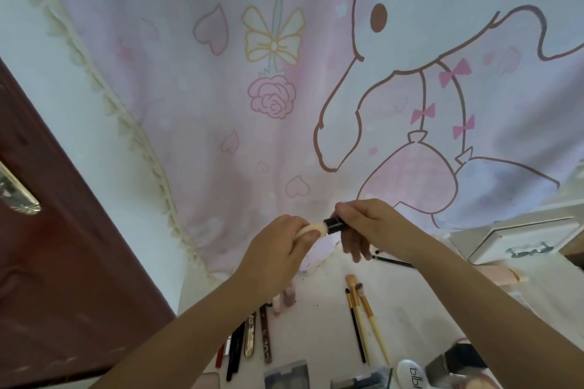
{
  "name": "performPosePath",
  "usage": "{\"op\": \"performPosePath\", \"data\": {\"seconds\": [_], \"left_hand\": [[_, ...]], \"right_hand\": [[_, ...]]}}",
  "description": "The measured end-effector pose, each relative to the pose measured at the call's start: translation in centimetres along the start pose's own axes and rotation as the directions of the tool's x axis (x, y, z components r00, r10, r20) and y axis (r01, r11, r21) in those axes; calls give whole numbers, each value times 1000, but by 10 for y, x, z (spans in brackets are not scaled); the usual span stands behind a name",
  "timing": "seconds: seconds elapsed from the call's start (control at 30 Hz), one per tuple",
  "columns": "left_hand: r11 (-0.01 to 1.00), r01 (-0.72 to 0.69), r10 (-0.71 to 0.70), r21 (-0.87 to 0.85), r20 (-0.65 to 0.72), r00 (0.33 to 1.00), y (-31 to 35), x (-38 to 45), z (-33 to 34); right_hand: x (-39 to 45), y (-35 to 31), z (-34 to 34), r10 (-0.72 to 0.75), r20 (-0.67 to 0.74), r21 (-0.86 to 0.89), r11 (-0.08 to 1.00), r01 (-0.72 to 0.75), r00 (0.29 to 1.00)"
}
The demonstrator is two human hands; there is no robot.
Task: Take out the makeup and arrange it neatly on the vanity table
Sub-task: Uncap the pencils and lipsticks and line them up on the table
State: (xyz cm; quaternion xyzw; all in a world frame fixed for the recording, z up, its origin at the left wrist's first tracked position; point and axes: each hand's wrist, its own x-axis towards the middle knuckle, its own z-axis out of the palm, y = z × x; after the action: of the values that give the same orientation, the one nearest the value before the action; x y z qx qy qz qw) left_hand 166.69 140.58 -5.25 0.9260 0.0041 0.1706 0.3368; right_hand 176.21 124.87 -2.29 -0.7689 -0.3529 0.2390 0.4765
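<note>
Above the vanity table's (410, 319) far edge, the left hand (278, 249) and right hand (373, 227) each pinch one end of a cream-tipped brush (420, 226). Brushes (363, 319) and tubes (252, 338) already lie in rows, so the job looks largely done; this one awaits placing.

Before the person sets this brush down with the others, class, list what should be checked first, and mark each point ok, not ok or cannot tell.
1. Right hand has a grip on the black handle: ok.
2. Left hand pinches the cream brush head: ok.
3. Brush head clean: cannot tell.
4. Bare table between the tubes and the laid brushes: ok.
5. Laid brushes lie roughly parallel: ok.
</note>
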Motion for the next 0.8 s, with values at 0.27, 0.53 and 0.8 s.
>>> {"op": "performPosePath", "data": {"seconds": [0.27,0.53,0.8], "left_hand": [[999,50,-50,-1,-7,999,-6,-4,1],[996,82,-82,-21,2,997,-10,-5,4],[997,73,-72,-17,29,997,-17,-6,6]], "right_hand": [[2,10,0,-81,3,106,991,81,997],[4,13,5,-160,-40,-22,987,160,986],[11,20,9,-94,9,-37,995,94,996]]}}
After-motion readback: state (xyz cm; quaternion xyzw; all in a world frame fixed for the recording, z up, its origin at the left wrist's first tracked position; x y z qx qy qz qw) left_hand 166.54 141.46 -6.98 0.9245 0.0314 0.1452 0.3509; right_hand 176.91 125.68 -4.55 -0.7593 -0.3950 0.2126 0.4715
